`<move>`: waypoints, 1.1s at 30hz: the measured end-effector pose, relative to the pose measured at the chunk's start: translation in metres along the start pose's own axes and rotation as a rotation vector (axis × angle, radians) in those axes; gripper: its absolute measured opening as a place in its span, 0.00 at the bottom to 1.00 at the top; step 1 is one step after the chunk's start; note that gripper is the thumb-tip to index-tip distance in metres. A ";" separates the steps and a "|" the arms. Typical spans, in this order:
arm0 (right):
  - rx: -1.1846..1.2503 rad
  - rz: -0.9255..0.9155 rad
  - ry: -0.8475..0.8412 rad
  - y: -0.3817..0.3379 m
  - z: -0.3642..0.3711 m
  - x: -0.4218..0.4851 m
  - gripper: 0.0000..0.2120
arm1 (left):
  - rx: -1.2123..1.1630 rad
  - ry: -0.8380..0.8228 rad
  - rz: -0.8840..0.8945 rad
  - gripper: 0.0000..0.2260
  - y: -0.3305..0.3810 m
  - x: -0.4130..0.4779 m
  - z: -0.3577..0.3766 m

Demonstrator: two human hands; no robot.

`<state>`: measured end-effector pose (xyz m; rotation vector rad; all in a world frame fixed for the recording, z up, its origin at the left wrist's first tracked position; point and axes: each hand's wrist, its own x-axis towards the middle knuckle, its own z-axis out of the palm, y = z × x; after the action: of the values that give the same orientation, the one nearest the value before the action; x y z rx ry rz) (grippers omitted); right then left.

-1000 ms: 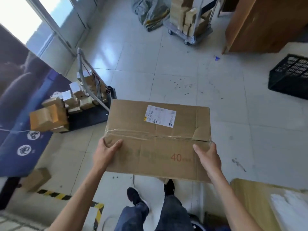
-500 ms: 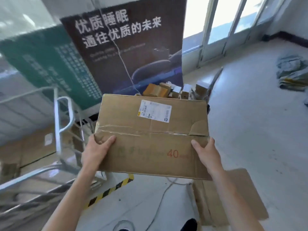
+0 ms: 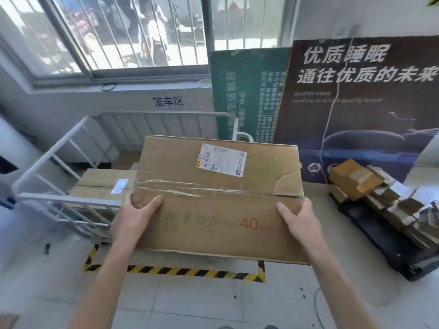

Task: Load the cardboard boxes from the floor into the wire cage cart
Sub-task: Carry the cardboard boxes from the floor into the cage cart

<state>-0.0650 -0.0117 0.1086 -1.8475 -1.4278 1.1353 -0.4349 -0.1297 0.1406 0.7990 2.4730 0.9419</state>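
Before the cart [image 3: 66, 199], we hold a box [image 3: 213, 186].
Left hand [image 3: 135, 217] and right hand [image 3: 299, 219] grip its sides, thumbs on top; a second box [image 3: 102, 184] lies in the cart.

L hand [image 3: 133, 217], R hand [image 3: 301, 219], bare forearms [image 3: 102, 281] to btm edge, short thumbnails

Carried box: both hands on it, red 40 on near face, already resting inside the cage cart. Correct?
No: head view shows the box held in the air by the left hand and right hand, not set down in the wire cage cart. Rest holds.
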 end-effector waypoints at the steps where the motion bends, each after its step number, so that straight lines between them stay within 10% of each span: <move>1: -0.015 -0.023 -0.021 -0.014 0.017 0.003 0.32 | -0.008 0.020 -0.019 0.38 -0.010 0.012 -0.012; 23: -0.068 -0.013 -0.336 -0.237 0.349 0.171 0.31 | 0.001 0.201 -0.331 0.44 -0.080 0.326 -0.124; 33: -0.117 0.072 -0.244 -0.326 0.463 0.209 0.33 | -0.149 -0.008 -0.362 0.49 -0.102 0.512 -0.142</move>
<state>-0.6098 0.2471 0.0817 -1.9048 -1.6029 1.3785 -0.9398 0.0590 0.0987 0.2914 2.3938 0.9665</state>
